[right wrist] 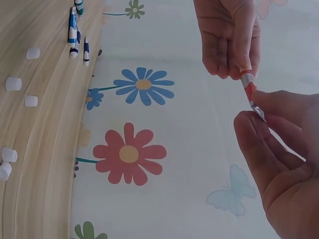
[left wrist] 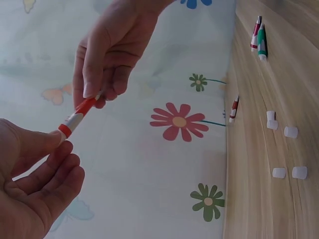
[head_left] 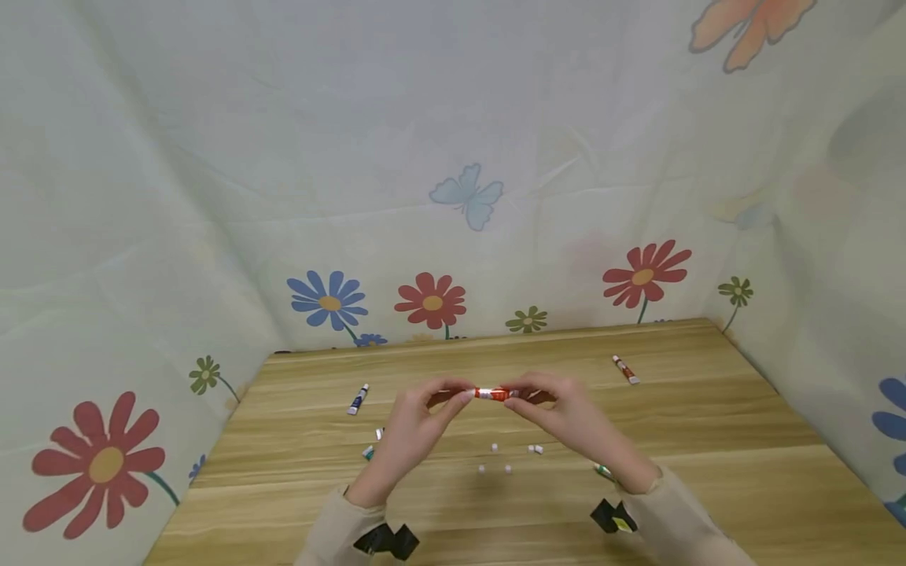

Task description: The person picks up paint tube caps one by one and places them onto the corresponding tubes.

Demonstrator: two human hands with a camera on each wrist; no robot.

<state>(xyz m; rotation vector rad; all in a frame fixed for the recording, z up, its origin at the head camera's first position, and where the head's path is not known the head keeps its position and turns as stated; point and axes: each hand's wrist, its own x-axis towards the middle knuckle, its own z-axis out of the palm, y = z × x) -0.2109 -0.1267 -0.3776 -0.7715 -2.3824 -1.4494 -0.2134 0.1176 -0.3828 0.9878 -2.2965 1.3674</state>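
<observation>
A small red paint tube (head_left: 491,394) with a silver band is held level above the table, between both hands. My left hand (head_left: 421,417) pinches its cap end between thumb and fingertips; the tip there is hidden by the fingers. At the opposite end, my right hand (head_left: 562,405) grips the tube by its flat silver tail (right wrist: 259,113), which shows between thumb and forefinger in the right wrist view. Below the hands, several small white caps (head_left: 494,447) lie on the wooden table (head_left: 453,358).
A dark blue tube (head_left: 358,399) lies at the back left, a dark red tube (head_left: 626,369) at the back right. A green tube (head_left: 605,472) is partly behind my right wrist. More tubes (right wrist: 73,27) lie on the left side. A flowered cloth (head_left: 382,236) hangs behind the table.
</observation>
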